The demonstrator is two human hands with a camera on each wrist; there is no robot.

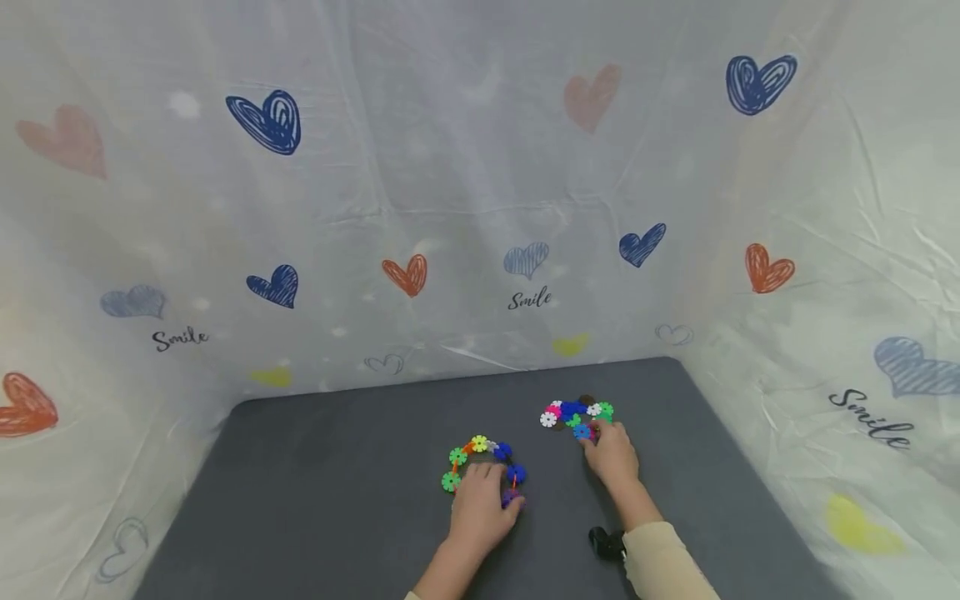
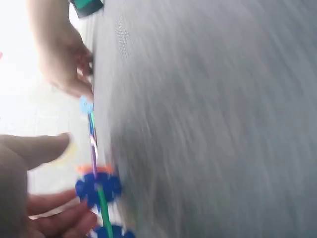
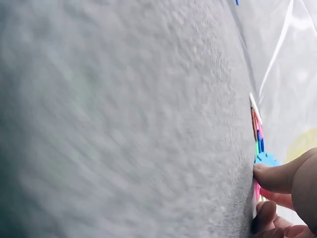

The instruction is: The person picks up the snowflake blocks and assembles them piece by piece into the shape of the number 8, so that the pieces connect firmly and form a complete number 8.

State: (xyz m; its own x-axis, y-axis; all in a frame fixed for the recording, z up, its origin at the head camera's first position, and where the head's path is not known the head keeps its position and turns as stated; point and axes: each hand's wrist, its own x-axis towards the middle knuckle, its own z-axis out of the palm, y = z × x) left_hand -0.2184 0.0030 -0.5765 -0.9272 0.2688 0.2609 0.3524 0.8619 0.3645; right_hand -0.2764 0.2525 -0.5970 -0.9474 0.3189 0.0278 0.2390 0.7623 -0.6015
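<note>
On the dark grey table there lies a ring of small flower-shaped plastic pieces, in green, yellow, orange, blue and purple. The left hand is over its near side, the back of the hand turned up. Its grip is wide: the thumb stands well apart from the fingers, which are at the blue pieces in the left wrist view.

Farther away and to the right lies a tighter group of flower-shaped plastic pieces, in white, pink, blue, brown and green. The right hand is at its near edge, and the grip is narrow; thumb and fingers seem to pinch this edge, beside a blue piece, although the side view hides part of the contact.

A small black object is just beside the cream sleeve of the right arm. Behind the table hangs a whitish sheet with printed hearts.
</note>
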